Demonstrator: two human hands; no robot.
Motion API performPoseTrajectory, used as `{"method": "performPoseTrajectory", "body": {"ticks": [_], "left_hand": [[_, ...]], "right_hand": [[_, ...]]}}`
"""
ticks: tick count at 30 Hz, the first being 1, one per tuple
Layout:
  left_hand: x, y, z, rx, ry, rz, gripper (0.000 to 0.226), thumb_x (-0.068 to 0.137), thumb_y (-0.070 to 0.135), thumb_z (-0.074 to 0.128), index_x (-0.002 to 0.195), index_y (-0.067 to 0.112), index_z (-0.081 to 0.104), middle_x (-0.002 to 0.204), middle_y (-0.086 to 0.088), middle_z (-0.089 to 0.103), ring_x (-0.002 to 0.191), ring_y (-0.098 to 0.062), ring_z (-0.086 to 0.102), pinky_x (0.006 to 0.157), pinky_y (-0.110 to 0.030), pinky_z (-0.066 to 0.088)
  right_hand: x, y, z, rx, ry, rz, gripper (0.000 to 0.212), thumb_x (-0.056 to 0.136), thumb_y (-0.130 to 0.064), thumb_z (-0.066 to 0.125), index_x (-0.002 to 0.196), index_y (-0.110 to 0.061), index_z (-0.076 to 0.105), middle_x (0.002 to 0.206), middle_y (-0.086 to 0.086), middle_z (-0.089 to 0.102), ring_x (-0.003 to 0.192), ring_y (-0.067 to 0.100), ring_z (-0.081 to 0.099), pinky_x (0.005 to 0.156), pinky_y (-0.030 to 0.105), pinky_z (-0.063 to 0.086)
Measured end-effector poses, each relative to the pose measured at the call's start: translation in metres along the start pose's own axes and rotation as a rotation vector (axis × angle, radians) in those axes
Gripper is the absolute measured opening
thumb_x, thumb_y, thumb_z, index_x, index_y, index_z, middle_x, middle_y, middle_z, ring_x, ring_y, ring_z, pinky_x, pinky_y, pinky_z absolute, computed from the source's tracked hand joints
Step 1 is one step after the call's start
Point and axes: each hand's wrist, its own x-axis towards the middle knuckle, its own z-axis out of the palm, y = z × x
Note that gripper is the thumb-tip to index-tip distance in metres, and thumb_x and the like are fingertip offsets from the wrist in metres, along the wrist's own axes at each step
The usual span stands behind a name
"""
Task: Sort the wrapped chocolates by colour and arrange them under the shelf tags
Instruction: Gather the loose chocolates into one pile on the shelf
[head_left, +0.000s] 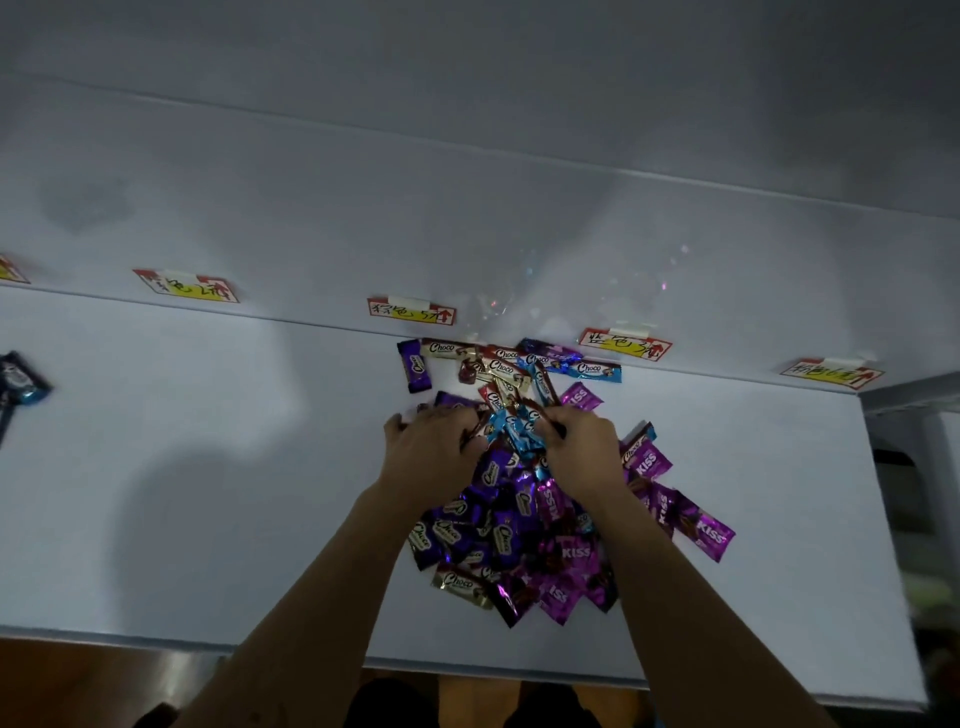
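- The pile of chocolates (519, 509) lies in the middle of the shelf (208, 467). Its far end touches the back edge between the middle tag (413, 310) and the tag to its right (626, 344), with purple, pink, blue, red and cream wrappers all mixed.
- The left hand (431, 452) has its fingers curled down into the top of the pile, apparently round a brown wrapper. Which piece exactly is hidden.
- The right hand (582, 447) is curled too, thumb and fingers pinching a dark wrapper beside the blue ones.
- The step looks like pulling one colour out of the heap. Lifting each piece clear should beat dragging it — foil snags and carries neighbours along.
- Take one colour at a time and read the tag before setting anything down — the handwriting is too small to make out here.
- A lone blue sweet (23, 384) sits well apart at the shelf's left end.
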Motion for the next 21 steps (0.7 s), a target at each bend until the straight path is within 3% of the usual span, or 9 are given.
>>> {"method": "performPoseTrajectory", "body": {"ticks": [3, 5, 7, 9, 11, 13, 15, 18, 21], "left_hand": [[0.000, -0.001, -0.007, -0.036, 0.113, 0.049, 0.025, 0.096, 0.039, 0.044, 0.114, 0.025, 0.056, 0.109, 0.003, 0.061, 0.108, -0.020, 0.054, 0.102, -0.044, 0.031], [0.005, 0.004, -0.014, -0.024, 0.230, 0.120, 0.029, 0.097, 0.036, 0.046, 0.119, 0.021, 0.056, 0.119, 0.000, 0.058, 0.112, -0.023, 0.051, 0.096, -0.042, 0.035], [0.008, 0.015, -0.019, -0.038, 0.274, 0.165, 0.024, 0.098, 0.035, 0.046, 0.110, 0.017, 0.057, 0.111, -0.001, 0.056, 0.107, -0.022, 0.050, 0.091, -0.039, 0.037], [0.010, 0.029, -0.019, -0.121, 0.239, 0.172, 0.020, 0.099, 0.035, 0.046, 0.102, 0.017, 0.055, 0.093, 0.003, 0.056, 0.088, -0.017, 0.055, 0.078, -0.034, 0.042], [0.010, 0.044, -0.015, -0.256, 0.143, 0.127, 0.019, 0.098, 0.035, 0.048, 0.100, 0.018, 0.053, 0.082, 0.004, 0.060, 0.074, -0.014, 0.059, 0.066, -0.031, 0.047], [0.014, 0.057, -0.011, -0.365, 0.080, 0.069, 0.020, 0.097, 0.035, 0.052, 0.101, 0.016, 0.055, 0.086, 0.002, 0.063, 0.078, -0.014, 0.061, 0.070, -0.033, 0.051], [0.022, 0.070, -0.007, -0.470, 0.052, -0.003, 0.021, 0.096, 0.034, 0.056, 0.096, 0.013, 0.057, 0.087, 0.004, 0.061, 0.079, -0.011, 0.058, 0.071, -0.028, 0.048], [0.037, 0.089, -0.002, -0.663, 0.001, -0.135, 0.027, 0.095, 0.035, 0.058, 0.091, 0.008, 0.059, 0.082, -0.001, 0.063, 0.067, -0.012, 0.065, 0.053, -0.023, 0.048], [0.046, 0.107, 0.001, -0.769, -0.029, -0.213, 0.027, 0.095, 0.032, 0.057, 0.081, 0.009, 0.060, 0.075, -0.007, 0.064, 0.050, -0.009, 0.066, 0.041, -0.019, 0.043]], "right_hand": [[-0.010, 0.000, -0.006, 0.040, 0.035, 0.019, 0.023, 0.098, -0.023, 0.054, 0.109, -0.011, 0.070, 0.085, 0.002, 0.067, 0.064, 0.009, 0.053, 0.052, 0.016, 0.033], [-0.015, 0.002, -0.013, 0.087, 0.127, 0.056, 0.022, 0.097, -0.023, 0.055, 0.106, -0.010, 0.070, 0.080, 0.000, 0.065, 0.063, 0.009, 0.053, 0.051, 0.013, 0.032], [-0.020, 0.007, -0.020, 0.128, 0.204, 0.122, 0.021, 0.097, -0.021, 0.056, 0.104, -0.008, 0.071, 0.079, -0.001, 0.064, 0.063, 0.008, 0.053, 0.049, 0.007, 0.030], [-0.022, 0.014, -0.028, 0.169, 0.227, 0.186, 0.020, 0.096, -0.020, 0.057, 0.100, -0.007, 0.071, 0.077, -0.002, 0.062, 0.065, 0.010, 0.055, 0.050, 0.006, 0.031], [-0.022, 0.022, -0.038, 0.221, 0.210, 0.241, 0.019, 0.095, -0.022, 0.057, 0.095, -0.010, 0.071, 0.076, -0.001, 0.064, 0.070, 0.017, 0.061, 0.057, 0.019, 0.044], [-0.019, 0.031, -0.047, 0.306, 0.165, 0.308, 0.019, 0.095, -0.024, 0.056, 0.093, -0.012, 0.070, 0.081, 0.003, 0.069, 0.075, 0.020, 0.066, 0.066, 0.032, 0.055], [-0.014, 0.039, -0.056, 0.506, 0.136, 0.397, 0.019, 0.095, -0.023, 0.057, 0.098, -0.010, 0.071, 0.085, 0.005, 0.072, 0.074, 0.020, 0.068, 0.064, 0.033, 0.057], [0.001, 0.043, -0.067, 0.959, 0.147, 0.532, 0.018, 0.095, -0.015, 0.058, 0.098, -0.003, 0.070, 0.090, 0.012, 0.073, 0.075, 0.024, 0.070, 0.058, 0.031, 0.057], [0.020, 0.042, -0.070, 1.252, 0.145, 0.533, 0.021, 0.097, -0.013, 0.054, 0.110, 0.001, 0.063, 0.106, 0.016, 0.069, 0.092, 0.027, 0.070, 0.076, 0.036, 0.059]]}}
